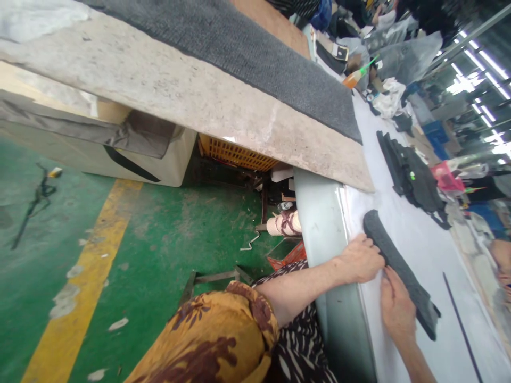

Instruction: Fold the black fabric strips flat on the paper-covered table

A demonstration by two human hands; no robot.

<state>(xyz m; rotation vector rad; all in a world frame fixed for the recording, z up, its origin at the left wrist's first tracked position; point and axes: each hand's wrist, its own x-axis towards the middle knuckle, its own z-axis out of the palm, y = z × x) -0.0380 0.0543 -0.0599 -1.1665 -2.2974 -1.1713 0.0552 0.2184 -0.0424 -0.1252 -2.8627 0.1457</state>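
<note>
A dark grey knit fabric strip (pixel 403 276) lies lengthwise on the white-covered table (pixel 447 314). My left hand (pixel 362 258) is at the strip's near edge, around its middle, fingers curled closed on the fabric. Beside it my right hand (pixel 398 304) pinches the same edge; the thumb points toward the left fingertips. The two hands almost touch. What lies under the fingers is hidden. Past the strip, a thin black rod or cord (pixel 461 319) rests on the table.
A long board (pixel 239 114) with a grey knit length (pixel 239 53) juts across the top. Dark fabric pieces (pixel 413 173) lie farther along the table, near an orange bottle with a green nozzle (pixel 353 78). Below are a yellow crate (pixel 235 151) and green floor (pixel 167 239).
</note>
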